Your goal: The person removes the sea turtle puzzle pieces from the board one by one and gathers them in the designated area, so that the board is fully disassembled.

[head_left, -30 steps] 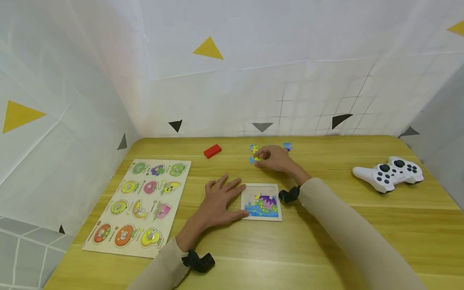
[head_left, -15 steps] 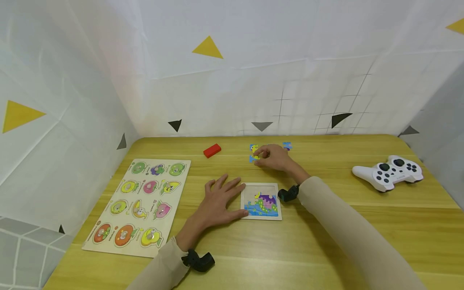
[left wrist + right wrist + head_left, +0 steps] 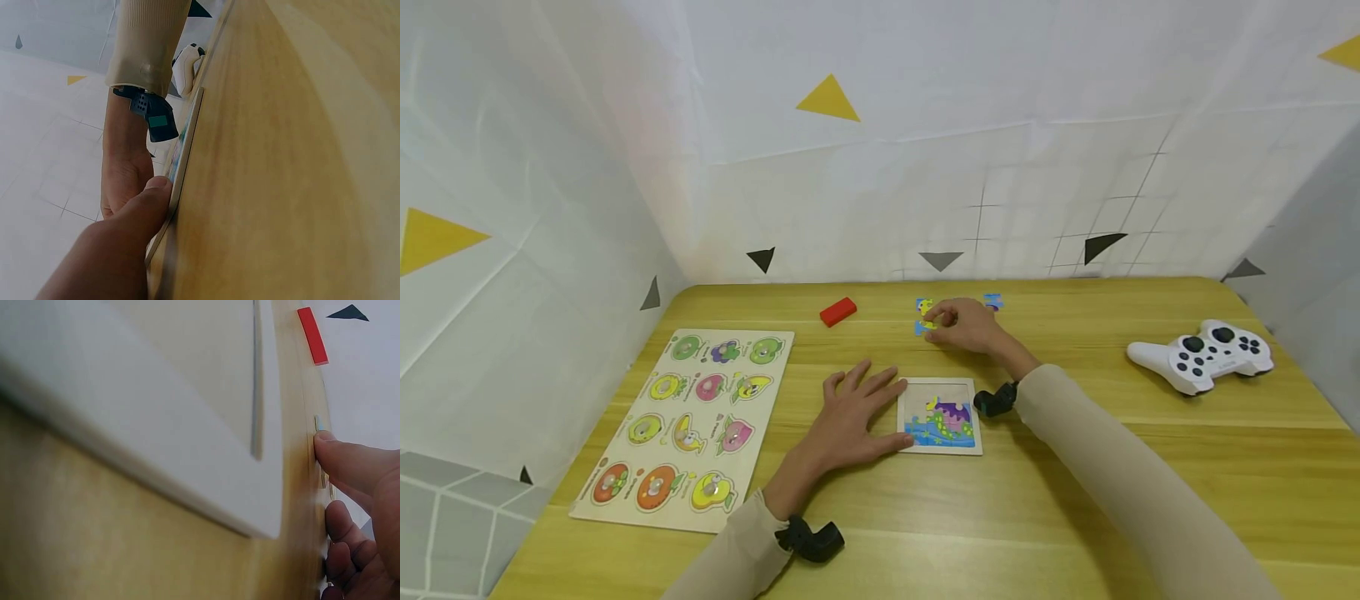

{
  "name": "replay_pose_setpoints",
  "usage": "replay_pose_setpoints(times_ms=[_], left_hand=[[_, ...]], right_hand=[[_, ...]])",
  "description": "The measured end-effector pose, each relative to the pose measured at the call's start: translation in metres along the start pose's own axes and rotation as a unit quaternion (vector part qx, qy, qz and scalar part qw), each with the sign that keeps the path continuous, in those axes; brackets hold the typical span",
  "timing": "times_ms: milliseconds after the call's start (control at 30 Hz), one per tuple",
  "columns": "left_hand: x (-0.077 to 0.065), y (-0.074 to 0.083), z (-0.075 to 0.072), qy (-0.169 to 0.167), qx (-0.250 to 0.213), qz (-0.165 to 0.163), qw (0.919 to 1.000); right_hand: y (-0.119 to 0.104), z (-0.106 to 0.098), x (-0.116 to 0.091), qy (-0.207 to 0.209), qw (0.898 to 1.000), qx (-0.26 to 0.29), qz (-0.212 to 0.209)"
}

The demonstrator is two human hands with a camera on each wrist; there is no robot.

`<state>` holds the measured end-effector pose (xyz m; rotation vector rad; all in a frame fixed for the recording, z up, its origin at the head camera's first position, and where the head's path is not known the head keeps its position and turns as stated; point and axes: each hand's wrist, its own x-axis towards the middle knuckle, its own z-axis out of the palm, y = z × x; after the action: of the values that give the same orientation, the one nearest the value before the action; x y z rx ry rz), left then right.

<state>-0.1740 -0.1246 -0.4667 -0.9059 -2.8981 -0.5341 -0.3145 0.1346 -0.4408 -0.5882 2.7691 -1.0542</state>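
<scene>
My left hand (image 3: 850,421) has its fingers spread and rests at the left rim of a square jigsaw tray (image 3: 940,381); its thumb lies on the lower left corner. Joined pieces with a purple and green picture (image 3: 951,425) fill the tray's lower part, while bare wood shows above. Beyond the tray, my right hand (image 3: 967,327) pinches a blue and yellow puzzle piece (image 3: 921,328) between thumb and index finger, low at the tabletop. Right behind it lies another blue and yellow piece (image 3: 924,306). A blue and purple piece (image 3: 993,301) shows past the knuckles.
On the left lies a wooden fruit peg board (image 3: 688,425). A red block (image 3: 838,312) sits near the table's back edge, and a white game controller (image 3: 1202,358) is at the far right. White cloth (image 3: 880,200) hangs behind the table (image 3: 1075,517).
Both hands and the pieces keep their places; only the head view shifts very slightly.
</scene>
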Motion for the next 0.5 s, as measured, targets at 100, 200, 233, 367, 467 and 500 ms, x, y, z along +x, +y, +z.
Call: replay_pose_setpoints(times_ms=[100,200,233,367,467,500], left_hand=[[0.0003,-0.0005,0.0006,0.001,0.001,0.000,1.0000],[0.0006,-0.0007,0.0008,0.003,0.001,0.001,1.0000],[0.0007,-0.0006,0.0007,0.003,0.001,0.002,1.0000],[0.0005,-0.0001,0.0001,0.002,0.000,0.001,1.0000],[0.0003,0.0003,-0.0003,-0.001,-0.001,-0.001,1.0000],[0.0003,0.0002,-0.0002,-0.001,0.000,-0.001,1.0000]], right_hand=[[0.0007,0.0006,0.0004,0.000,1.000,0.000,-0.001],[0.0003,0.0003,0.0001,0.001,1.000,-0.002,0.000],[0.0000,0.0002,-0.0002,0.001,1.000,-0.001,0.000],[-0.0011,-0.0015,-0.0027,-0.003,1.000,0.015,0.000],[-0.0003,-0.0025,-0.0045,-0.006,0.999,0.036,-0.004],[0.0001,-0.0028,-0.0050,-0.006,0.999,0.042,-0.005]])
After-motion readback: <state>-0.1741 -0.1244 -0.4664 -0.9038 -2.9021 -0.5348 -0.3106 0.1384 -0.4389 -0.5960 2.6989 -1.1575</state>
